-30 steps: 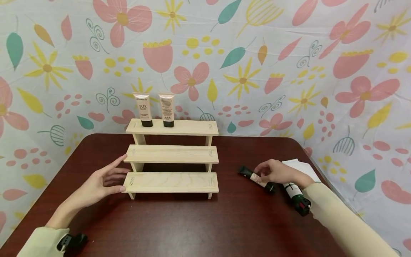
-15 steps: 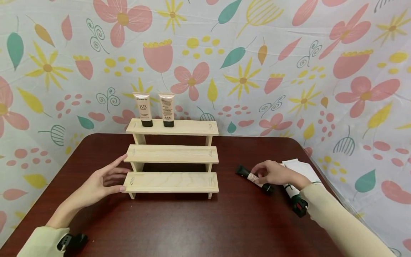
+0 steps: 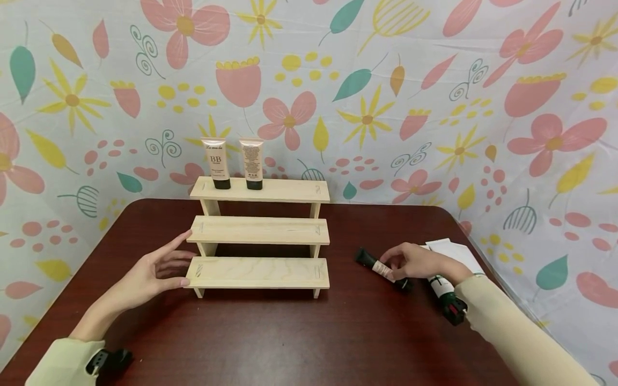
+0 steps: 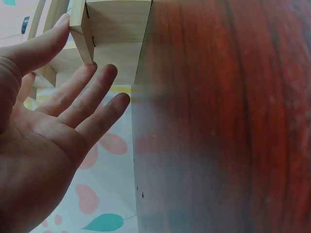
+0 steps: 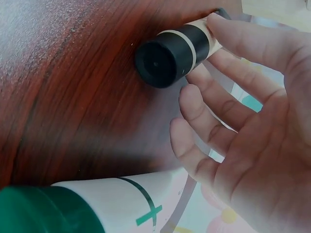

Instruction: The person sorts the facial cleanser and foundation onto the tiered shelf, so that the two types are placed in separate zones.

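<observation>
A three-step wooden display stand (image 3: pixel 260 272) stands on the table. My left hand (image 3: pixel 149 279) is at its left end, thumb on the bottom step and index fingertip at the middle step. In the left wrist view, the fingers of the left hand (image 4: pixel 58 131) are spread and fairly straight. My right hand (image 3: pixel 417 261) pinches a slim black-and-beige cosmetic tube (image 3: pixel 383 269) between thumb and fingers, low over the table. Its black cap (image 5: pixel 158 63) faces the right wrist camera; whether it touches the table I cannot tell. Two beige BB cream tubes (image 3: pixel 217 165) stand upright on the top step.
Under my right wrist lies a white tube with a green cap (image 5: pixel 121 194). Another white tube (image 3: pixel 456 254) lies behind it, partly covered by the arm. The dark red table (image 3: pixel 289 343) meets a flower-patterned cloth (image 3: pixel 309 80) at the back and sides.
My right hand and the slim tube shifted slightly left at first, then stayed almost in place. The left hand and the stand have not moved.
</observation>
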The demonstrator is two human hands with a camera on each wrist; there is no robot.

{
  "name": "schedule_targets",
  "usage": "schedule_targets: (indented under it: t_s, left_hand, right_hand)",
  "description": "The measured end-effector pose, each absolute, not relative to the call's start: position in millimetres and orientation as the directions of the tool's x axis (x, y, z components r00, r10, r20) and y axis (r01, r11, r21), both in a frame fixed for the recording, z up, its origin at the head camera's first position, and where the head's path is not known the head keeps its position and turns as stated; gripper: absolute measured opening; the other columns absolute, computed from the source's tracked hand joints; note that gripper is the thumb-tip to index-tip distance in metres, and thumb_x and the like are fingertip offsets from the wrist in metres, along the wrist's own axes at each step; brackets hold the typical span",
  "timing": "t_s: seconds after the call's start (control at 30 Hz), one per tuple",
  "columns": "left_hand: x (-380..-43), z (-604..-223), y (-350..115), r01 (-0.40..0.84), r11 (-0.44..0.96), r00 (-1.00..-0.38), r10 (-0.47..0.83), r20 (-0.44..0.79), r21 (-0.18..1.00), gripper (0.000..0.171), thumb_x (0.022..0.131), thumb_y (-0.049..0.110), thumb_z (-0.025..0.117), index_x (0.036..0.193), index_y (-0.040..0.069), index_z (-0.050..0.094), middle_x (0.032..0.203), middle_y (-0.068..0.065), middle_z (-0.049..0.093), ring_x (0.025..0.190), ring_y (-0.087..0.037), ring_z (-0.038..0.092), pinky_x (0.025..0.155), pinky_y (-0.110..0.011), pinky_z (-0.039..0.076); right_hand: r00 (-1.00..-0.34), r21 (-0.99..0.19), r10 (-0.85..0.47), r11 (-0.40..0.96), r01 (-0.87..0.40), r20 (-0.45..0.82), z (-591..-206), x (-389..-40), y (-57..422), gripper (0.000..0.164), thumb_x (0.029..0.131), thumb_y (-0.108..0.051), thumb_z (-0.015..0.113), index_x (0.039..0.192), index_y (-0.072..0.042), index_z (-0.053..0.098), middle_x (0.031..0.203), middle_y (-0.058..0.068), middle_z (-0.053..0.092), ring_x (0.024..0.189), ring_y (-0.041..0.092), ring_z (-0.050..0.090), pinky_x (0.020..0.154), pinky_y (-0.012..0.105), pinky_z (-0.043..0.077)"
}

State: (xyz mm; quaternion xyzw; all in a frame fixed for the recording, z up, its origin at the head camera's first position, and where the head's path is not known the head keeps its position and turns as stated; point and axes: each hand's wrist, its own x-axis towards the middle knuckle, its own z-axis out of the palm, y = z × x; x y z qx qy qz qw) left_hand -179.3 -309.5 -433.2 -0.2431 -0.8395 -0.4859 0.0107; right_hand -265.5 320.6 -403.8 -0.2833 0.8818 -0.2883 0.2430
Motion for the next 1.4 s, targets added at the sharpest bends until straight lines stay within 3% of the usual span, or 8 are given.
schedule_targets:
  t_s: [0.2,0.53,0.83,1.4]
  left_hand:
    - [-179,-434,-310,0.423,0.413,-0.880,0.399,0.257,0.807,0.101,0.088,0.000,0.085,0.169,0.016,0.027,0.132,-0.023,0.066,0.113,-0.015,0.069,0.093,-0.028,0.056]
    - [-180,-435,-310,0.433,0.405,-0.875,0.405,0.266,0.806,0.101,0.088,-0.001,0.085,0.169,0.014,0.026,0.132,-0.024,0.066,0.113,-0.014,0.069,0.093,-0.028,0.057]
    - [-181,-434,-310,0.428,0.405,-0.876,0.404,0.262,0.808,0.101,0.088,0.000,0.085,0.169,0.015,0.026,0.131,-0.023,0.067,0.113,-0.014,0.069,0.093,-0.028,0.056]
    - [-180,-434,-311,0.432,0.412,-0.874,0.409,0.262,0.802,0.101,0.088,0.000,0.085,0.169,0.014,0.027,0.131,-0.022,0.067,0.113,-0.013,0.069,0.093,-0.030,0.057]
  right_hand:
    - [-0.717,-0.642,-0.649,0.668,-0.377,-0.254,-406,-267,320,0.039,0.094,-0.012,0.079,0.128,0.005,0.070,0.077,0.001,0.064,0.062,0.009,0.052,0.059,0.026,0.044]
    - [-0.728,-0.595,-0.653,0.676,-0.435,-0.210,-407,-264,315,0.023,0.093,-0.015,0.081,0.111,-0.003,0.075,0.077,-0.002,0.068,0.064,0.010,0.058,0.061,0.028,0.047]
    - [-0.755,-0.598,-0.639,0.664,-0.449,-0.144,-403,-264,309,0.015,0.091,-0.010,0.081,0.104,-0.004,0.075,0.073,-0.001,0.065,0.060,0.009,0.053,0.060,0.027,0.044]
    - [-0.844,-0.650,-0.536,0.632,-0.422,0.026,-369,-268,290,0.027,0.091,-0.021,0.086,0.112,-0.008,0.075,0.086,0.001,0.069,0.079,0.020,0.062,0.069,0.031,0.049]
